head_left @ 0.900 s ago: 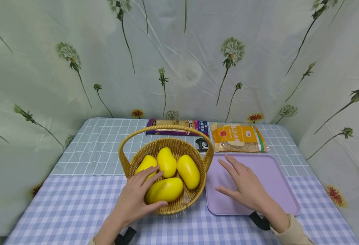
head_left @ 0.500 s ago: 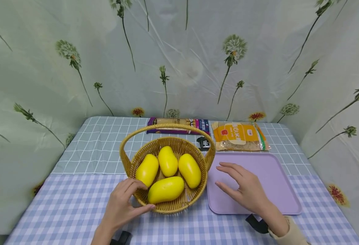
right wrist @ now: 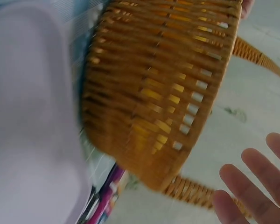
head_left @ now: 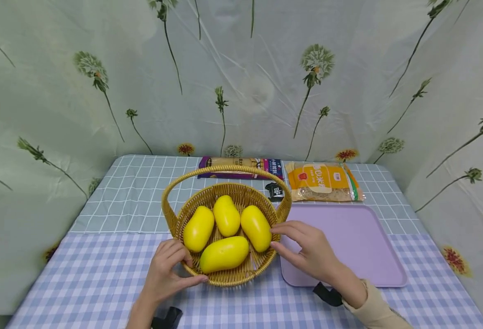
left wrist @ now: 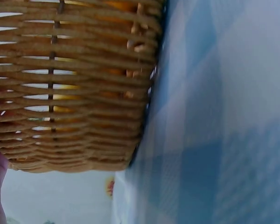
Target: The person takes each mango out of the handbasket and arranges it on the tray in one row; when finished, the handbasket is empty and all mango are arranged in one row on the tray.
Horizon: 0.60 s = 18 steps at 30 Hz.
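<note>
In the head view, a round woven basket (head_left: 241,279) with a tall arched handle stands upright and holds several yellow mangoes (head_left: 225,254). My left hand (head_left: 163,270) grips its near left rim, fingers curled over the edge and thumb along the front. The left wrist view shows the slatted wall of the basket (left wrist: 79,93) with a bit of that hand at the rim. My right hand (head_left: 310,246) reaches over the right rim, fingers extended, fingertips right by the rightmost mango (head_left: 256,227). In the right wrist view its fingers (right wrist: 256,170) are spread beside the rim.
A lilac tray (head_left: 348,246) lies right of the basket, under my right forearm. Behind are an orange food bag (head_left: 324,183), a purple-ended packet (head_left: 241,168) and a small black packet (head_left: 274,192). A floral curtain (head_left: 258,91) closes off the back.
My left hand has drawn back from over the mangoes to the basket's near left rim and taken hold of it. My right hand has moved left from above the tray to the basket's right side.
</note>
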Tool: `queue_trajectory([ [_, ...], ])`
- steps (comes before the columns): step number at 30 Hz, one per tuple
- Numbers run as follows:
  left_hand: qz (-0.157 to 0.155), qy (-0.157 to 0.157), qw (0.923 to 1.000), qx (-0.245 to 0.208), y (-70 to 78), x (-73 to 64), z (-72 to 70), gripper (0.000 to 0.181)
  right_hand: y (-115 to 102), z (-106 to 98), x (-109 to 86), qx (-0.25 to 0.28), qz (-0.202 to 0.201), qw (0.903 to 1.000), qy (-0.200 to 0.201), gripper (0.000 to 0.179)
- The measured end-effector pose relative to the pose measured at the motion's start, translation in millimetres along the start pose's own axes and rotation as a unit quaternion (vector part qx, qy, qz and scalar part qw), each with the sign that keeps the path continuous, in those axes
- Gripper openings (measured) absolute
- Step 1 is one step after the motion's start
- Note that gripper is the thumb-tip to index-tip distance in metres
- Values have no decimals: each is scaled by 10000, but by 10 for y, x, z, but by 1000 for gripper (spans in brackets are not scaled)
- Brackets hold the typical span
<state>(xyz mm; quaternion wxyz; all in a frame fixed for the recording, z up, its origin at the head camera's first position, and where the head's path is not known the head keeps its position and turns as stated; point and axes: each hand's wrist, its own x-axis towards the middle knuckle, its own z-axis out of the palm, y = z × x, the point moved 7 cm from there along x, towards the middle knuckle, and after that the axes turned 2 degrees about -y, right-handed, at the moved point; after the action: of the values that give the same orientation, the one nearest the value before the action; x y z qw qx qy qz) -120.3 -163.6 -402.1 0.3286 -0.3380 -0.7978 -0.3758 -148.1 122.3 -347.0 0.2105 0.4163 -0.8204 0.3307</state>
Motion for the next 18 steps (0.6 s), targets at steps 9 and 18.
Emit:
queue_trajectory([
  [9,-303,203,9948,-951,210,219,-94,41,-100,267,240,206,-178,9982,-529,21],
  [18,-810,-149,9901,-1140,166,171,-81,42,-74,578,429,636,351,9828,-1697,28],
])
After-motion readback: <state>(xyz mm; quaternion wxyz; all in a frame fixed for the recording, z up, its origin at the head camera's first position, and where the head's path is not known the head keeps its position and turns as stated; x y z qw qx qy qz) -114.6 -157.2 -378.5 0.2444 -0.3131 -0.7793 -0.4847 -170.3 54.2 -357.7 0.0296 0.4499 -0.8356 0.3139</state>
